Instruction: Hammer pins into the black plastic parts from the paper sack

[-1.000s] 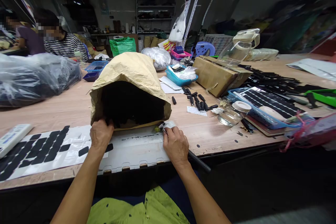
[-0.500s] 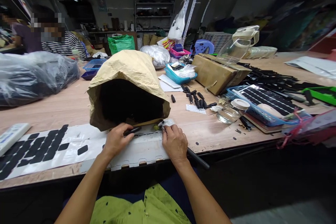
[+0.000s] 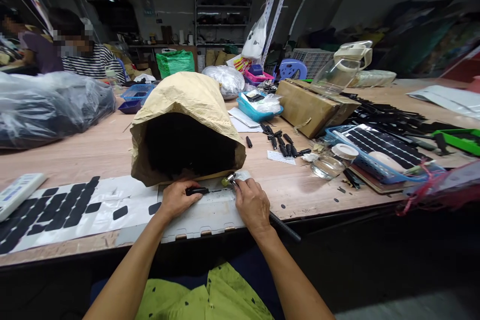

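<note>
My left hand [image 3: 179, 199] pinches a slim black part [image 3: 197, 191] between thumb and fingers, low over a white board [image 3: 202, 215] at the table's front edge. My right hand [image 3: 253, 205] is closed around a small hammer [image 3: 229, 180]. Its metal head, with a yellowish end, lies just right of the black part, apart from it; the black handle sticks out below my wrist. Behind both hands, an open brown paper sack [image 3: 191, 92] lies on its side with its dark mouth facing me. What is inside the sack is too dark to make out.
To the left lie a white sheet with black rounded pads [image 3: 120, 213] and a white box [image 3: 22, 192]. Several black parts [image 3: 287, 147], a clear jar [image 3: 328, 165], a blue basket [image 3: 375, 160] and a cardboard box [image 3: 300, 105] stand right. A co-worker in stripes [image 3: 95, 62] sits across.
My left hand has shifted slightly right with the black part, closer to the hammer head. My right hand keeps nearly the same place. The view has moved a little.
</note>
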Action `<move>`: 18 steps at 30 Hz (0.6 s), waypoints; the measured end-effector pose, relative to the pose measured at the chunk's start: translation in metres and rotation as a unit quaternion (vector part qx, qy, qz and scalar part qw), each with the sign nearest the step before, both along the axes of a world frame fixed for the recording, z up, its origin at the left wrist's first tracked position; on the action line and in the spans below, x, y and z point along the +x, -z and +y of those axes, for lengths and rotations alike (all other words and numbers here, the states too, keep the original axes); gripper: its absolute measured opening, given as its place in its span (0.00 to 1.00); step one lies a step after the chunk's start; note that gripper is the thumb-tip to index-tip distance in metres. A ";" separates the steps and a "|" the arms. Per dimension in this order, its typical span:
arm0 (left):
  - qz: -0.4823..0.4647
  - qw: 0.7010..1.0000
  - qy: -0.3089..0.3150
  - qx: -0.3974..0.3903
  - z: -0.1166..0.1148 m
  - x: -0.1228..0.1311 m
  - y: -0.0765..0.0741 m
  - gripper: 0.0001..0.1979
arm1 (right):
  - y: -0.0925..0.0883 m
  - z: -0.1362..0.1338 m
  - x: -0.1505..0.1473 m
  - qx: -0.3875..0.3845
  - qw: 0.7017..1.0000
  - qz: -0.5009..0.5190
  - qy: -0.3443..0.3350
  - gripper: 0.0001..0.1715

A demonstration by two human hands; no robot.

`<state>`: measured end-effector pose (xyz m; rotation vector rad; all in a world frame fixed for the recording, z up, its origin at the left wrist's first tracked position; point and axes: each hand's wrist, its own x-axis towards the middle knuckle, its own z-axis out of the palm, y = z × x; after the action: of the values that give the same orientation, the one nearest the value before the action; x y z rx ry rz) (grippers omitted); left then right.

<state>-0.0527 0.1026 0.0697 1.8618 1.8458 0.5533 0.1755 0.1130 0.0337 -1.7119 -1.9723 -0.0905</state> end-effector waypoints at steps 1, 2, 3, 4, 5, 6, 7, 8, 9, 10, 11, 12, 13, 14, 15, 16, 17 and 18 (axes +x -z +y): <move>-0.007 1.000 0.011 0.003 -0.001 -0.001 0.000 0.14 | -0.002 -0.002 -0.001 0.004 1.000 0.026 -0.008 0.14; -0.012 1.000 0.020 0.005 -0.001 -0.001 0.000 0.14 | -0.004 -0.004 -0.002 0.009 0.998 0.059 -0.021 0.15; -0.017 1.000 0.025 0.006 -0.001 -0.002 0.000 0.14 | -0.007 -0.006 -0.005 0.013 0.994 0.097 -0.038 0.16; -0.021 0.999 0.027 0.006 -0.001 -0.003 0.001 0.14 | -0.010 -0.010 -0.008 0.011 0.989 0.137 -0.059 0.17; -0.026 0.999 0.026 0.006 -0.001 -0.003 0.002 0.14 | -0.013 -0.013 -0.012 0.004 0.981 0.175 -0.084 0.17; -0.031 0.999 0.024 0.006 -0.001 -0.004 0.003 0.14 | -0.017 -0.016 -0.017 -0.007 0.972 0.208 -0.110 0.16; -0.037 0.999 0.020 0.006 0.000 -0.004 0.004 0.15 | -0.020 -0.019 -0.021 -0.020 0.963 0.234 -0.132 0.16; -0.043 0.999 0.016 0.006 0.001 -0.004 0.005 0.15 | -0.023 -0.022 -0.026 -0.032 0.955 0.253 -0.149 0.15; -0.048 0.999 0.012 0.007 0.001 -0.004 0.006 0.16 | -0.026 -0.024 -0.031 -0.040 0.949 0.266 -0.162 0.15; -0.051 0.999 0.010 0.009 0.002 -0.004 0.007 0.15 | -0.028 -0.026 -0.035 -0.042 0.945 0.274 -0.171 0.15; -0.052 0.999 0.009 0.012 0.002 -0.004 0.008 0.15 | -0.029 -0.028 -0.039 -0.042 0.943 0.279 -0.178 0.15; -0.051 0.999 0.009 0.014 0.002 -0.003 0.008 0.15 | -0.030 -0.029 -0.042 -0.040 0.941 0.281 -0.185 0.15; -0.049 0.999 0.009 0.016 0.002 -0.003 0.008 0.14 | -0.029 -0.030 -0.045 -0.038 0.940 0.281 -0.191 0.15; -0.045 0.999 0.010 0.017 0.002 -0.003 0.007 0.14 | -0.028 -0.030 -0.047 -0.039 0.939 0.278 -0.196 0.15; -0.041 0.999 0.010 0.013 0.002 -0.002 0.006 0.13 | -0.026 -0.031 -0.048 -0.041 0.940 0.272 -0.201 0.15; -0.037 0.999 0.008 0.007 0.002 -0.002 0.005 0.12 | -0.024 -0.030 -0.049 -0.043 0.942 0.263 -0.204 0.15; -0.034 0.999 0.006 0.001 0.001 -0.002 0.004 0.12 | -0.021 -0.030 -0.050 -0.045 0.944 0.254 -0.206 0.15; -0.032 0.999 0.004 -0.004 0.001 -0.001 0.003 0.12 | -0.019 -0.029 -0.050 -0.046 0.946 0.246 -0.206 0.14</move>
<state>-0.0540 0.1038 0.0664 1.8243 1.7951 0.5952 0.1258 0.0837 0.0529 -1.1819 -1.9114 0.5348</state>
